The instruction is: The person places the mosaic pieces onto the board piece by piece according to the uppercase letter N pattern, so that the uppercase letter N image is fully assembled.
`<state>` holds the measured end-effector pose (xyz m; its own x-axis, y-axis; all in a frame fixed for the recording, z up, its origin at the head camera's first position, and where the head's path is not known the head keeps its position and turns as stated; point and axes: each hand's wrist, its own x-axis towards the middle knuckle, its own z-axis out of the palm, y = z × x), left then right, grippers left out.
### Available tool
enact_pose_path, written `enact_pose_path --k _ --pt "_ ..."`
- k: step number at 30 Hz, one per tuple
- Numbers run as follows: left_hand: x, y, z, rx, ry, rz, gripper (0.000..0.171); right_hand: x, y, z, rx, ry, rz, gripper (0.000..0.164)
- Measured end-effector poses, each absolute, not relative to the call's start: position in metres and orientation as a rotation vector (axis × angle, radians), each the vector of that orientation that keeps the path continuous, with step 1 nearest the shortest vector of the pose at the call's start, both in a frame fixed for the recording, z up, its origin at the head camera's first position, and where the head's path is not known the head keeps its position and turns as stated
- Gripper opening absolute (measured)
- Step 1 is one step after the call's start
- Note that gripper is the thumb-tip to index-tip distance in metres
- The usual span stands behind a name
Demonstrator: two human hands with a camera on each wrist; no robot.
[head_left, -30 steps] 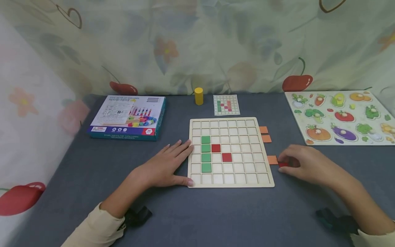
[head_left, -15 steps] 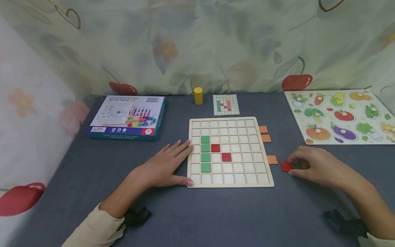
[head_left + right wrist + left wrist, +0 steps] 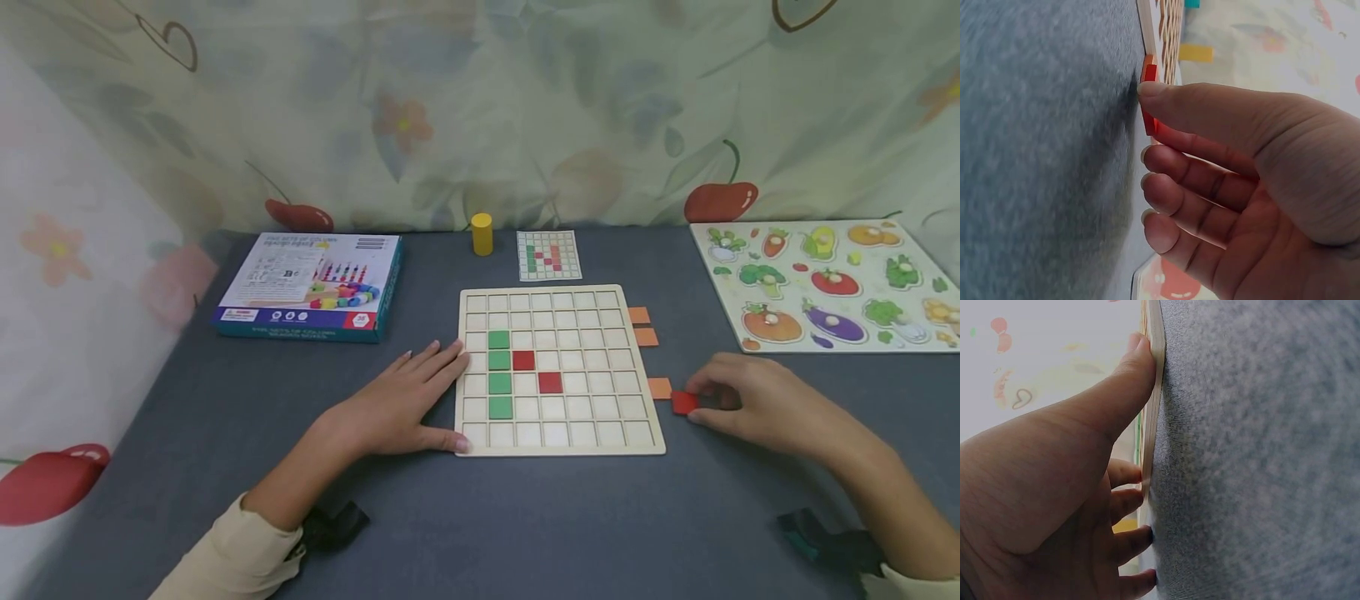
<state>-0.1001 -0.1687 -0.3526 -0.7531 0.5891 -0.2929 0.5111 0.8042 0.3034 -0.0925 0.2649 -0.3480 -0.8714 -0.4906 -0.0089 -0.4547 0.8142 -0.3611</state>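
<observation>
A wooden grid board (image 3: 558,434) lies mid-table, with a column of green square tiles (image 3: 500,383) and two red tiles (image 3: 550,382) in its cells. My left hand (image 3: 397,406) rests at the board's left edge, thumb on the near corner and fingers spread. To the right of the board, my right hand (image 3: 757,400) pinches a red square tile (image 3: 685,403) between thumb and index finger; in the right wrist view the red tile (image 3: 1150,119) shows edge-on under the thumb. Just beside it, an orange tile (image 3: 660,388) lies against the board's right edge.
Two more orange tiles (image 3: 645,337) lie along the board's right side. Behind the board are a small pattern card (image 3: 549,273) and a yellow cylinder (image 3: 482,234). A boxed bead set (image 3: 307,287) stands left; a vegetable puzzle board (image 3: 862,283) lies right.
My right hand drew the red tile away from the orange tile to the right, then brought it back left beside it. The left hand has stayed on the board's edge.
</observation>
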Motion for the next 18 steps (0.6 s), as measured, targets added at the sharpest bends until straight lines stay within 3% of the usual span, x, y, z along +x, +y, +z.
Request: enact_pose_path --k 18 --pt "-0.101 -0.17 -0.355 0.835 2.618 0.283 0.109 -0.1 0.223 -0.341 -0.885 2.813 -0.602 0.024"
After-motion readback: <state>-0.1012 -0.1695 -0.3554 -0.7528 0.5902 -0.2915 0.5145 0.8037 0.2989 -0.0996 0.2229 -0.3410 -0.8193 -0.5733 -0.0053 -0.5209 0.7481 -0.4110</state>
